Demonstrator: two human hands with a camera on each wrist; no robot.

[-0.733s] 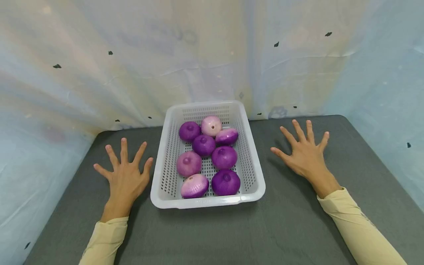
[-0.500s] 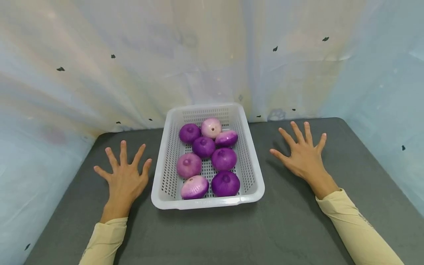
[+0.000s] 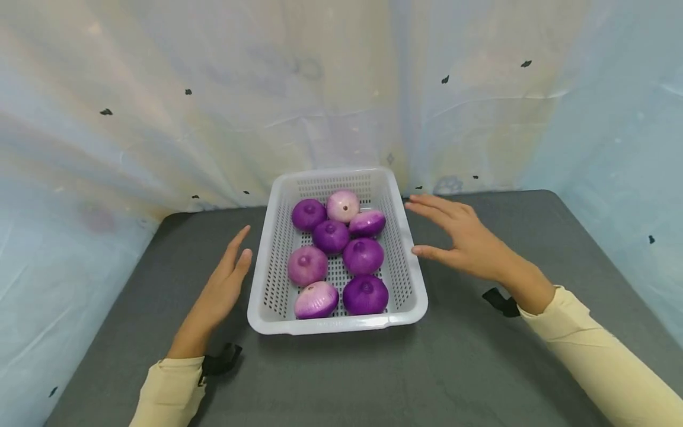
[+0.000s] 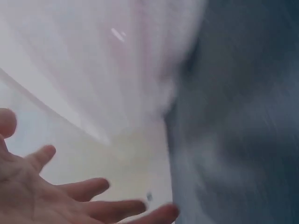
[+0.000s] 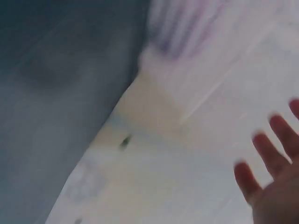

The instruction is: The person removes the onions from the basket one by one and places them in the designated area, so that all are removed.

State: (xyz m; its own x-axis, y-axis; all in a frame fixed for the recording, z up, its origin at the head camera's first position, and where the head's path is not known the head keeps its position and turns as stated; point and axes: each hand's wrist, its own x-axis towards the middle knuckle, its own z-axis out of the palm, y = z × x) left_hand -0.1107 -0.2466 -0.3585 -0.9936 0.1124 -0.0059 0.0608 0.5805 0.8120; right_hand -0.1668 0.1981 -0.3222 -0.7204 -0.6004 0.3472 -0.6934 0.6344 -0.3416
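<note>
A white perforated plastic basket [image 3: 256,284] stands mid-table, with several purple onions [image 3: 363,257] inside, some of them paler pink-white. To its left, my left hand [image 3: 220,290] is turned on edge with straight fingers, a small gap from the basket wall. On the other side, my right hand [image 3: 461,240] has its fingers extended toward the basket's right rim; whether the fingertips touch it I cannot tell. Both wrist views are blurred: the left hand [image 4: 60,196] shows spread fingers, and the right hand [image 5: 275,172] has its fingers spread too. Neither hand holds anything.
A dark grey cloth-covered table [image 3: 341,379] lies under the basket. Pale plastic sheeting [image 3: 331,83] with small black marks hangs behind it and at both sides, close to the basket's far end. Black straps [image 3: 501,301] sit at the wrists.
Both hands lay palm down with fingers spread on the table. Now they are lifted and turned inward, closer to the basket's sides. The basket and onions have stayed put.
</note>
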